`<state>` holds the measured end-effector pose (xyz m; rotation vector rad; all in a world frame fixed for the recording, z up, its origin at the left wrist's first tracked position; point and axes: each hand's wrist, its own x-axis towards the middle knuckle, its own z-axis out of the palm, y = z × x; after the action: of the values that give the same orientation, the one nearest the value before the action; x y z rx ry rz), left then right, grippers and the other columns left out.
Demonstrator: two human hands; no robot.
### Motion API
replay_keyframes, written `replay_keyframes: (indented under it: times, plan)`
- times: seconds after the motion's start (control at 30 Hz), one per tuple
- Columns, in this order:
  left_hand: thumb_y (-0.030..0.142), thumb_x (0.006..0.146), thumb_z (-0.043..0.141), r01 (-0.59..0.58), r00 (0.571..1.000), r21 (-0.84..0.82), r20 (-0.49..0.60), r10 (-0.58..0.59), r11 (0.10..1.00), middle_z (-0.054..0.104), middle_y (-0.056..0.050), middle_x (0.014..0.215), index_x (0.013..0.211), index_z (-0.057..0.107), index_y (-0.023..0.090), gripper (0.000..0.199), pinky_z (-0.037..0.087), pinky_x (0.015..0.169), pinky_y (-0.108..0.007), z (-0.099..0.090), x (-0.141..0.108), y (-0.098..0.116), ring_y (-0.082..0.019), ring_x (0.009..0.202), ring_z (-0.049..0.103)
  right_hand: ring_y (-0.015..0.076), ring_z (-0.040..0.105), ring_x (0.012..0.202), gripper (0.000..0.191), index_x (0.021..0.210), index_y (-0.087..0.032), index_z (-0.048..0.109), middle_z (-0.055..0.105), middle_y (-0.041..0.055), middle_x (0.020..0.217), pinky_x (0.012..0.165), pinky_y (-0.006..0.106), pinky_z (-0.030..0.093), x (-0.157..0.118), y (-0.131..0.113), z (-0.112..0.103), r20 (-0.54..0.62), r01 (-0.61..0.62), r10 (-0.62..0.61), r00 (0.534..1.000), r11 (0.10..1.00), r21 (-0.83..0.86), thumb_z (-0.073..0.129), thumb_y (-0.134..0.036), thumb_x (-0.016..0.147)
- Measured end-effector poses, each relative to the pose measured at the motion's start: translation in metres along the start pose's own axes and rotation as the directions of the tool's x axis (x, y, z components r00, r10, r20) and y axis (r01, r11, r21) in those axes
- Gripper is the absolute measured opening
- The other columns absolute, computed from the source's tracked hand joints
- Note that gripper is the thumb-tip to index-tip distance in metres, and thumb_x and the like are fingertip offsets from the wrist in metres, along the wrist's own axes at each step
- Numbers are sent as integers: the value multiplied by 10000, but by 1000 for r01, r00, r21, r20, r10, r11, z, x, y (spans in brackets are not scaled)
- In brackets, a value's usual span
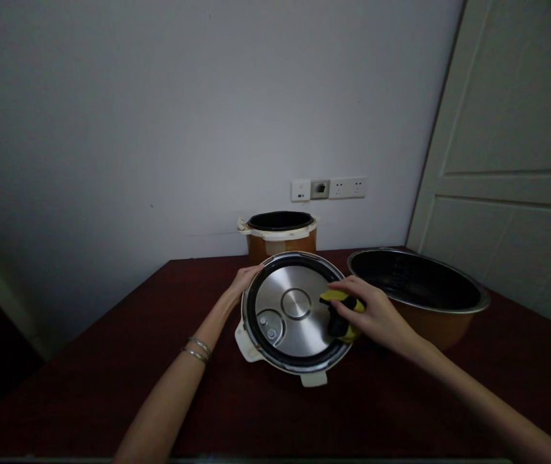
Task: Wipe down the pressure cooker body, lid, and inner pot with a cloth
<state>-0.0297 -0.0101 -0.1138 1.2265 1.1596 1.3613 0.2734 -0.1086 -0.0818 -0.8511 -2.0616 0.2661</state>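
A round pressure cooker lid is held tilted up, its steel underside and dark sealing ring facing me. My left hand grips the lid's upper left rim, with the fingers partly hidden behind it. In my right hand is a yellow and black cloth, pinched between thumb and fingers. The cloth touches the right side of the lid's underside, near the sealing ring. White tabs stick out along the lid's lower edge.
Behind the lid stands the cooker body, brown with a white rim. To the right sits a large inner pot with a dark inside. All rest on a dark red table against a wall with sockets. A white door is at the right.
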Motion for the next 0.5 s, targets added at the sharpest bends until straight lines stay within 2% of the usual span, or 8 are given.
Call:
replay_keyframes:
  times: [0.13,0.27,0.37,0.5]
  plan:
    - [422,658,721,-26,992,10,127,24,1000,733,-95,899,915,725,110,404,482,716,-310,3,12,3,-202,738,637,194,605,872,272,1062,-164,589,619,77,965,777,335,501,19,-2,7,-18,36,-37,999,998,-54,587,-294,823]
    - [372,643,733,-70,970,-13,233,71,997,732,-85,906,917,726,125,369,482,733,-315,6,21,8,-198,736,636,202,593,914,227,1038,-163,592,599,91,1021,811,337,488,42,-4,16,35,95,-90,995,980,-173,584,-264,836]
    - [351,643,727,-95,967,-12,234,95,995,732,-73,910,890,732,140,325,474,758,-314,5,24,8,-196,753,634,223,584,913,253,1079,-154,577,583,111,1040,780,347,491,63,-3,28,84,144,-123,989,931,-335,572,-246,843]
    - [379,654,716,-90,982,-25,164,93,996,729,-69,909,887,733,139,335,457,772,-305,3,28,-2,-179,751,623,258,551,968,345,1180,-104,511,582,138,1041,808,372,474,93,7,54,175,284,-226,958,820,-497,552,-214,855]
